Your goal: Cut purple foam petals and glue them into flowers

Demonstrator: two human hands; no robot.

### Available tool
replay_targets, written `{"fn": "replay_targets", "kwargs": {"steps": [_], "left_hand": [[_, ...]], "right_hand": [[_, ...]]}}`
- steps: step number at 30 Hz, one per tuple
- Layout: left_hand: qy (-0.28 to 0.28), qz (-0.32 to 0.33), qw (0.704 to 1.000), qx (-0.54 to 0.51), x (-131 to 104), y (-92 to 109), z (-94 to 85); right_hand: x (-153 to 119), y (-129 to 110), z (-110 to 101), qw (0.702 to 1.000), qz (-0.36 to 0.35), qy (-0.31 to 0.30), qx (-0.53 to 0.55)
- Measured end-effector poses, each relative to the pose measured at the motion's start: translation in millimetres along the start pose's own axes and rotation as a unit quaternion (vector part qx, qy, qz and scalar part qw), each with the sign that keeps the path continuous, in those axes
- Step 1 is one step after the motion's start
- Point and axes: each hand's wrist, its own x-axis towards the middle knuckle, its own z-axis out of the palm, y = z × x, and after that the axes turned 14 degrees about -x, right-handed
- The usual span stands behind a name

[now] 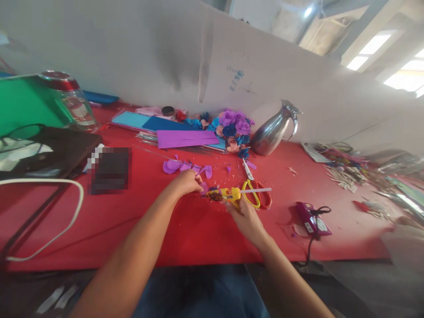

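Note:
My left hand (190, 182) is closed on a small purple paper petal (204, 189) near the middle of the red table. Just right of it, my right hand (244, 216) wraps round the handle of a yellow glue gun (235, 193), with a pale glue stick out of its back end and its nozzle toward the petal. More purple petals (172, 166) lie beyond my left hand. Scissors (251, 185) with one yellow and one red handle rest right behind the glue gun.
Paper flowers (232, 126), a purple sheet (185, 138) and a metal jug (271, 132) stand or lie by the wall. A magenta device (313, 218) with a black cable is at right. A glass jar (74, 104), dark bag (62, 145) and white cable (81, 198) are at left.

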Motion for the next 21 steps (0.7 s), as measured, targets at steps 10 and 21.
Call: {"fn": "replay_targets", "kwargs": {"steps": [10,21], "left_hand": [[0.012,-0.005,1.0,0.013,0.9,2.6,0.4],[0.006,-0.008,1.0,0.009,-0.5,5.4,-0.7]], "right_hand": [[0.8,2.7,-5.2,0.999,0.02,0.005,-0.034],[-0.1,3.1,-8.4,0.999,0.015,0.032,-0.029]]}}
